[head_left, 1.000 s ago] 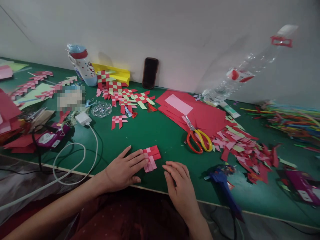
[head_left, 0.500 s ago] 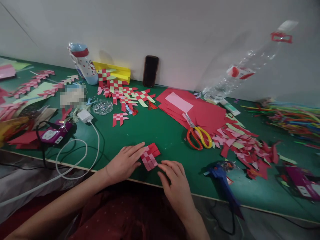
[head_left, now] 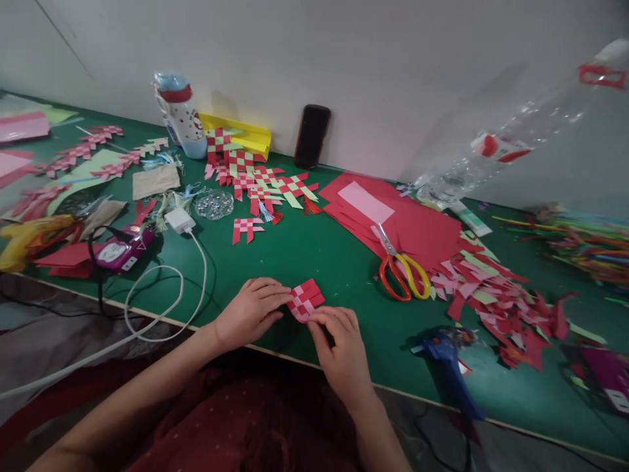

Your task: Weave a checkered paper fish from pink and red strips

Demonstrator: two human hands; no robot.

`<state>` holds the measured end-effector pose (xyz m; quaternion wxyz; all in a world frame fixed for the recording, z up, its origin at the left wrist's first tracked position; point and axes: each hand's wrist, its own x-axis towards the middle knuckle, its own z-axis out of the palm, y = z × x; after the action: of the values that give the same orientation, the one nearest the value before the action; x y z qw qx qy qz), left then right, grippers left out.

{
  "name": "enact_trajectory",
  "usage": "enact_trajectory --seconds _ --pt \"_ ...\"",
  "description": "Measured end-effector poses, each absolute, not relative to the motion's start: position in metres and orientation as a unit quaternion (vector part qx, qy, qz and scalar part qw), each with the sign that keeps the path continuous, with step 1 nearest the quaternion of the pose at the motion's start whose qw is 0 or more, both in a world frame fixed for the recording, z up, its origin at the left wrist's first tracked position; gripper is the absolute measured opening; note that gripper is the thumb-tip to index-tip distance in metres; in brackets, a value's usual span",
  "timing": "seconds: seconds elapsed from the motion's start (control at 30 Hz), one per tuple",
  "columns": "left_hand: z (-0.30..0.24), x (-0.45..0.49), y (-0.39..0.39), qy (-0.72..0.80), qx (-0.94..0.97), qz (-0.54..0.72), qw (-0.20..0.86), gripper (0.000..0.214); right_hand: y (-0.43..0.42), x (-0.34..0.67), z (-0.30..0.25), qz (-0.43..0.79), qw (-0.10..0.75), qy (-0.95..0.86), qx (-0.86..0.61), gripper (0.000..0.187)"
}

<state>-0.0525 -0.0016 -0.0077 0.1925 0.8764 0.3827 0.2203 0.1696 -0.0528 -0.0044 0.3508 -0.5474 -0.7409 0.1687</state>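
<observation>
A small woven square of red and pink paper strips (head_left: 306, 299) sits near the front edge of the green table (head_left: 314, 255). My left hand (head_left: 250, 313) curls its fingers onto the square's left edge and grips it. My right hand (head_left: 339, 347) pinches the square's lower right edge between thumb and fingertips. Both hands hold the piece just above the table top.
Orange-and-yellow scissors (head_left: 400, 272) lie on red paper sheets (head_left: 393, 219), with paper scraps (head_left: 491, 298) to the right. A blue glue gun (head_left: 449, 364) lies at the front right. Finished woven pieces (head_left: 255, 180), a white charger cable (head_left: 162, 308), a bottle (head_left: 184, 118) and a phone (head_left: 311, 136) are farther back.
Both hands went from lying flat beside the woven square to closing on it. The square turned and lifted slightly. The camera shifted a little to the left.
</observation>
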Motion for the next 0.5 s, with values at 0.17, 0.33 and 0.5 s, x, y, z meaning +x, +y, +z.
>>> enact_trajectory --seconds 0.17,0.33,0.5 --pt "-0.005 -0.047 -0.001 0.371 0.87 0.247 0.212 0.033 -0.048 0.172 0.005 0.205 0.372 -0.712 -0.559 0.014" --pt "-0.002 -0.033 -0.002 0.364 0.858 0.294 0.212 0.029 -0.047 0.174 0.013 0.23 0.384 -0.69 -0.569 0.017" --pt "0.003 -0.021 -0.002 0.357 0.864 0.313 0.17 0.018 -0.049 0.177 0.014 0.234 0.392 -0.684 -0.569 0.016"
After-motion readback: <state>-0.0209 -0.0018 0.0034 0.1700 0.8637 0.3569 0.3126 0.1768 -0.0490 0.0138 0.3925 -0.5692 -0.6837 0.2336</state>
